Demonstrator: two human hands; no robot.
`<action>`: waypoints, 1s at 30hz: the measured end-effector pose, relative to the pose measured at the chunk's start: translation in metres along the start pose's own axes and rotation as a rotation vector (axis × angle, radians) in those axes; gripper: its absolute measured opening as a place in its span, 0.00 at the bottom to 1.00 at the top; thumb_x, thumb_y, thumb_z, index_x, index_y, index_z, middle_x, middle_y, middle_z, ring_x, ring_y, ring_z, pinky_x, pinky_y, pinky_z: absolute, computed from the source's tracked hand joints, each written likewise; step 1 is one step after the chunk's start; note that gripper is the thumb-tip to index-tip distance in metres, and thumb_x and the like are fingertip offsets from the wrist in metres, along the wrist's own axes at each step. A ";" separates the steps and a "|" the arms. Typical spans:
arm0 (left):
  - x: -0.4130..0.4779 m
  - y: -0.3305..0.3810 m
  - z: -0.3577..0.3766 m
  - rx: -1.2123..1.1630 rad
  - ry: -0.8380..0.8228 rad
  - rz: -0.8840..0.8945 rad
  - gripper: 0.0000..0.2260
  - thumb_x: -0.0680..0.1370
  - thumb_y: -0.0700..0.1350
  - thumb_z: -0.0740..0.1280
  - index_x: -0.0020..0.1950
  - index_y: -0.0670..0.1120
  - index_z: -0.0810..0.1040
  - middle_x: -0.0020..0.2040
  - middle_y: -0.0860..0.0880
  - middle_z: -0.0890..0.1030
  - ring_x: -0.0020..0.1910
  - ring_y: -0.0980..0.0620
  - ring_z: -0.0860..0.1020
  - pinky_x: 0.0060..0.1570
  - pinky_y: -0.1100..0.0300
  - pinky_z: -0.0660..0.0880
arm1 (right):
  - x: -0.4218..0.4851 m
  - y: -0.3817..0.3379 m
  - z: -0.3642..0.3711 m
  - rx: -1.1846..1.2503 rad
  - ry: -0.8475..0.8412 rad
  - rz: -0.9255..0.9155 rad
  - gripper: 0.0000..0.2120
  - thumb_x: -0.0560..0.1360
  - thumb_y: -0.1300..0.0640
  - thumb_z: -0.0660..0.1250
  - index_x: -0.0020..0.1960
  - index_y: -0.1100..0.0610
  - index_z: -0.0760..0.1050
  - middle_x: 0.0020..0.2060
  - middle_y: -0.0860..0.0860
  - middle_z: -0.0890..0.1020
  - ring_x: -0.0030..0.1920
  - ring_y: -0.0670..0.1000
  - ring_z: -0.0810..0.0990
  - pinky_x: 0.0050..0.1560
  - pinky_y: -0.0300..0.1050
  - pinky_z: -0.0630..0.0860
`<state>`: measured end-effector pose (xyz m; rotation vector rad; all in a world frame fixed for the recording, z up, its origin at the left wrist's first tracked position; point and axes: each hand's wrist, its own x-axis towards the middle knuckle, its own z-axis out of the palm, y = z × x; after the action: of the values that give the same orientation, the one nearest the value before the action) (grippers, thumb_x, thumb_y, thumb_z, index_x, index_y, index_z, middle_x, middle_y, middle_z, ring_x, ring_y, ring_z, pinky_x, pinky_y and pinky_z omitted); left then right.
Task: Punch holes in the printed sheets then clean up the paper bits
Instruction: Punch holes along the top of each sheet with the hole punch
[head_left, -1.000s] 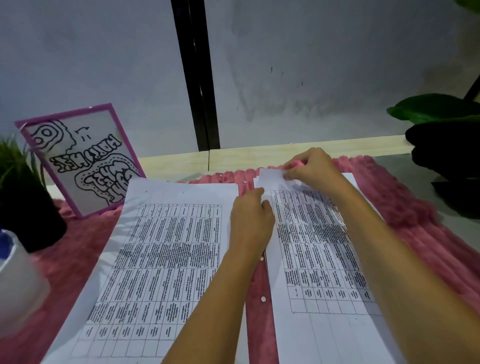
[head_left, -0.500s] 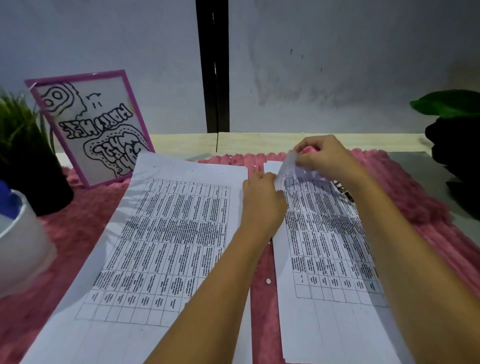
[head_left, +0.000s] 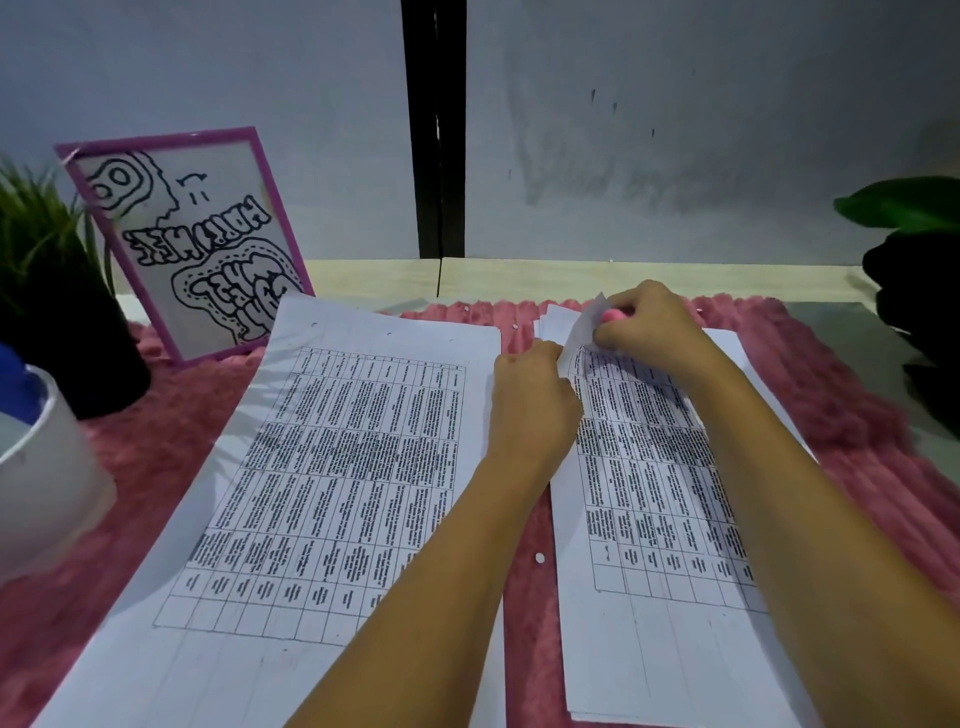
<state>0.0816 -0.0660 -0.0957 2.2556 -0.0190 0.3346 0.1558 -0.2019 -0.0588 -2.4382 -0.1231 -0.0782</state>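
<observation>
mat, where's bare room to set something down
Bare mat right of the right stack, toward the plant; left of the left stack, before the cup. Gap between stacks is narrow; left hand and right hand crowd its far end.

On your left, a purple-framed drawing (head_left: 187, 244) stands beside a grass plant in a black pot (head_left: 57, 332), with a white cup (head_left: 47, 467) nearer you on the pink fuzzy mat (head_left: 156, 441).

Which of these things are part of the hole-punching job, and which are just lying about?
Job: left sheets, right sheets, paper bits, left hand, right hand.
Lying about: framed drawing, grass plant, white cup, pink mat, dark plant.
</observation>
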 end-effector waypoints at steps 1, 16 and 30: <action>0.000 0.000 0.000 -0.010 0.006 0.013 0.12 0.75 0.33 0.60 0.54 0.41 0.78 0.44 0.42 0.78 0.49 0.43 0.72 0.39 0.51 0.69 | 0.000 0.000 -0.002 0.007 0.010 -0.009 0.06 0.69 0.64 0.67 0.34 0.62 0.79 0.27 0.53 0.71 0.31 0.52 0.67 0.35 0.44 0.64; 0.005 0.003 -0.005 -0.417 0.127 -0.065 0.07 0.81 0.42 0.62 0.57 0.43 0.76 0.50 0.48 0.82 0.45 0.50 0.80 0.47 0.53 0.78 | -0.006 -0.013 -0.038 0.337 -0.033 -0.048 0.03 0.74 0.62 0.69 0.45 0.57 0.81 0.35 0.52 0.78 0.33 0.48 0.74 0.32 0.39 0.72; 0.008 0.002 -0.006 -0.719 0.148 -0.204 0.16 0.75 0.36 0.71 0.62 0.44 0.78 0.48 0.45 0.85 0.47 0.51 0.83 0.52 0.55 0.80 | -0.007 -0.027 -0.043 0.085 -0.071 -0.088 0.19 0.74 0.59 0.67 0.65 0.50 0.79 0.64 0.41 0.79 0.27 0.49 0.70 0.35 0.45 0.75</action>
<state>0.0875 -0.0616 -0.0885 1.5025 0.1453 0.3201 0.1453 -0.2098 -0.0096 -2.3511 -0.2605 -0.0256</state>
